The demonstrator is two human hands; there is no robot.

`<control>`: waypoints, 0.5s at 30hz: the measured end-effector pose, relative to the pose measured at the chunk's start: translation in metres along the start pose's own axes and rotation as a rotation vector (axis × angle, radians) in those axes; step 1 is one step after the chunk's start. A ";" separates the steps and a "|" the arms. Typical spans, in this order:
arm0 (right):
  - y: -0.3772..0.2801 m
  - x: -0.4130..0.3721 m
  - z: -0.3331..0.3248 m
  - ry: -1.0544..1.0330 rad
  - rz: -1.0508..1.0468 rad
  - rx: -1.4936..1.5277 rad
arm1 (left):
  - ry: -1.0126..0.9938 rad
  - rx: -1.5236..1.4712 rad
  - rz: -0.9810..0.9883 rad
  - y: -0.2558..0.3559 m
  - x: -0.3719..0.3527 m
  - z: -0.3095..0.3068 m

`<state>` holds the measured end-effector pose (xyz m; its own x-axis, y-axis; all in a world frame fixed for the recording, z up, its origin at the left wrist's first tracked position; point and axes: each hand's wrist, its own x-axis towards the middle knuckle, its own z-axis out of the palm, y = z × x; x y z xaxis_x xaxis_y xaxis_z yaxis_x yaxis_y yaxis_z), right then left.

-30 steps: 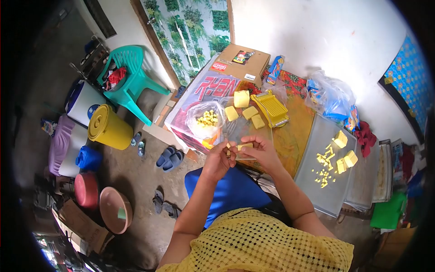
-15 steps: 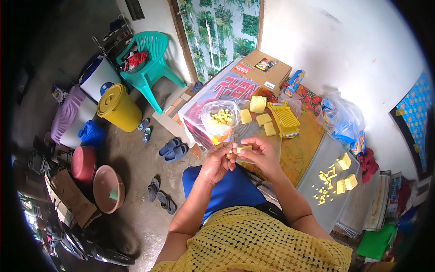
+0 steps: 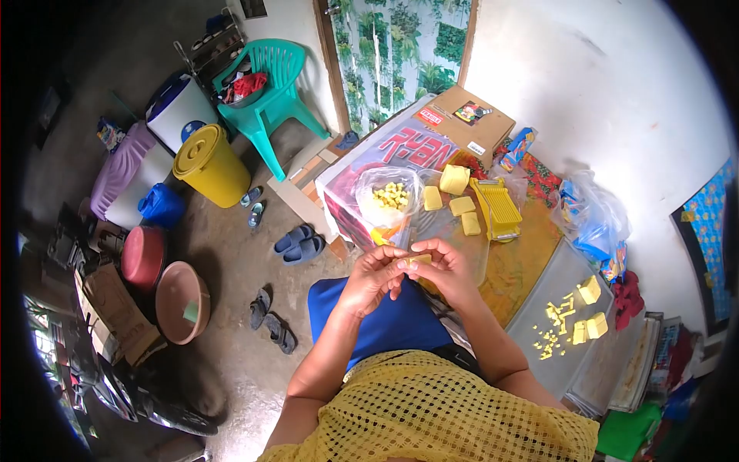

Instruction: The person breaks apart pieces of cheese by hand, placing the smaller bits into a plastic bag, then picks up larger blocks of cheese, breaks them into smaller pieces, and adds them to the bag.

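The left hand [image 3: 375, 281], fingertips nearly together, pinches the yellow piece [image 3: 419, 259] by the surface's [image 3: 531, 250] near edge with the right hand [image 3: 446, 274], similarly drawn in, and a gap separates the slicer [image 3: 499, 209] from the tray's [image 3: 531, 316] left edge.

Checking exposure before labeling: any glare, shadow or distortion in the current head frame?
Head view: strong fisheye bend, black edges; white wall nearly washed out beside the door; yellow blocks on the gray tray brightly lit; far left sunk in shadow; hands fairly sharp, but the yellow piece between them is small and partly covered.
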<state>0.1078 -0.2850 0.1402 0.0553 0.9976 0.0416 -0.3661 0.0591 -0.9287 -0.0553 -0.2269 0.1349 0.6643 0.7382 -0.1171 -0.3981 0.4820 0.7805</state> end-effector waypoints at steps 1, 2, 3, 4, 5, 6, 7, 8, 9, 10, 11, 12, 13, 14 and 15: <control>-0.001 0.000 0.000 0.002 0.004 0.005 | -0.010 -0.011 -0.008 0.001 0.000 -0.001; -0.002 -0.001 -0.001 0.000 0.008 0.004 | -0.020 -0.022 -0.017 0.001 0.000 -0.001; -0.002 -0.001 -0.002 -0.004 0.014 0.002 | -0.015 -0.056 -0.038 0.001 0.001 -0.002; -0.002 -0.002 -0.003 -0.009 0.021 0.001 | -0.008 -0.090 -0.058 0.002 0.001 -0.002; -0.001 -0.002 -0.005 -0.011 0.019 0.000 | -0.001 -0.125 -0.075 0.002 0.002 -0.002; 0.000 -0.001 -0.007 -0.013 0.017 -0.001 | 0.011 -0.180 -0.084 0.000 0.003 -0.004; 0.001 -0.001 -0.008 -0.017 0.016 -0.002 | 0.022 -0.235 -0.092 -0.003 0.005 -0.005; 0.000 -0.001 -0.007 -0.007 0.026 0.019 | 0.033 -0.291 -0.100 -0.004 0.006 -0.006; -0.003 -0.003 -0.005 0.003 0.036 0.041 | 0.049 -0.331 -0.103 -0.004 0.006 -0.006; -0.004 -0.003 -0.004 0.014 0.046 0.062 | 0.064 -0.372 -0.107 -0.004 0.006 -0.005; -0.003 -0.004 -0.006 0.023 0.066 0.056 | 0.078 -0.412 -0.113 -0.004 0.006 -0.005; -0.001 -0.005 -0.008 0.031 0.086 0.051 | 0.068 -0.388 -0.125 -0.005 0.006 -0.007; 0.001 -0.006 -0.010 0.039 0.106 0.046 | 0.059 -0.365 -0.138 -0.006 0.007 -0.011; 0.003 -0.006 -0.011 0.037 0.093 0.031 | 0.051 -0.341 -0.150 -0.007 0.007 -0.013; 0.005 -0.007 -0.013 0.034 0.080 0.016 | 0.071 -0.279 -0.130 -0.006 0.006 -0.011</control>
<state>0.1177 -0.2916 0.1300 0.0571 0.9974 -0.0450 -0.3857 -0.0195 -0.9224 -0.0560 -0.2204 0.1231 0.6792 0.6884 -0.2545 -0.4777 0.6780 0.5587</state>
